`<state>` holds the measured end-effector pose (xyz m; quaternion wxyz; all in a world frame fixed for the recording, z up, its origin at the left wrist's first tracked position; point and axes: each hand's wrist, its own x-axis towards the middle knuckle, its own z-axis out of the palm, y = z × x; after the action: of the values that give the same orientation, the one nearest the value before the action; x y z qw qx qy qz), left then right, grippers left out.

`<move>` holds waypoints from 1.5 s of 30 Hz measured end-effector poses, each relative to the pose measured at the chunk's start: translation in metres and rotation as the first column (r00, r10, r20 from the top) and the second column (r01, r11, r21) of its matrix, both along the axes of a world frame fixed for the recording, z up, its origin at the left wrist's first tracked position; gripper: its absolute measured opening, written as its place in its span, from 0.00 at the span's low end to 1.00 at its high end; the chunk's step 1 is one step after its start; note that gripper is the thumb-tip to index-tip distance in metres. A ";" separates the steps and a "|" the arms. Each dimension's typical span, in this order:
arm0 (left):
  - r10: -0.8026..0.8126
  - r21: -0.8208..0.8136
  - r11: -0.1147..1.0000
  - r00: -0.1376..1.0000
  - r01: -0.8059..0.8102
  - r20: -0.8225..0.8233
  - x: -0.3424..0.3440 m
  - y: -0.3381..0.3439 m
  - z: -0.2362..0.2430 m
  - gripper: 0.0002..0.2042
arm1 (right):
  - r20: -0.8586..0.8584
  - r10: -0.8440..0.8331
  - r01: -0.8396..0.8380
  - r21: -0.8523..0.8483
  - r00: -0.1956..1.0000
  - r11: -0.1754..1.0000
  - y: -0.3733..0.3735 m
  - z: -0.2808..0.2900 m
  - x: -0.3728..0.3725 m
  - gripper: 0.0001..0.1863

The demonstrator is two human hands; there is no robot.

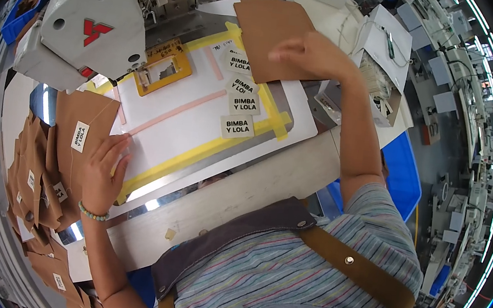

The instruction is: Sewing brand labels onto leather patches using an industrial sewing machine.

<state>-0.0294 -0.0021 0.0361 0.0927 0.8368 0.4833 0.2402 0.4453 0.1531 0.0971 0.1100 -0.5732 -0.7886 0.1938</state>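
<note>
Two hands at work at a sewing station, head view only. Right hand (309,55) reaches far forward, fingers together and pinched on the edge of a brown leather piece (272,35), which lies flat at the far end of the white template board (202,118), partly over its yellow tape border (198,154). Left hand (101,171) rests palm down at the board's near left corner, fingers spread apart and flat, touching another brown piece (83,120) that carries a small cream label (80,136); it grips nothing. Four loose cream labels (237,127) sit in a row on the board, between the two hands, the farthest just beside the held leather piece. An orange clamp frame (161,71) lies under the grey sewing machine head (88,20), left of the labels. A heap of labelled brown pieces (35,197) lies on the surface left of the left hand. Blue bin (405,172) sits to the right, below the surface edge.
</note>
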 end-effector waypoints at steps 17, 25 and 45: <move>0.100 -0.039 0.995 0.980 -0.095 0.173 0.003 0.005 -0.019 0.14 | -0.061 -0.238 0.245 0.326 0.969 0.913 0.255 -0.088 0.001 0.17; 0.091 -0.026 0.996 0.980 -0.087 0.175 -0.004 0.001 -0.026 0.13 | -0.570 -0.141 0.320 0.228 0.809 0.920 0.186 -0.024 -0.008 0.09; 0.069 0.002 0.998 0.994 -0.069 0.080 -0.001 0.004 -0.027 0.12 | -0.277 -0.001 -0.041 -0.146 0.961 0.989 -0.044 -0.048 -0.053 0.12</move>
<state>-0.0306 0.0019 0.0095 0.1014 0.8095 0.5073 0.2778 0.3920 0.1089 0.0494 0.1735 -0.5392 -0.7545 0.3316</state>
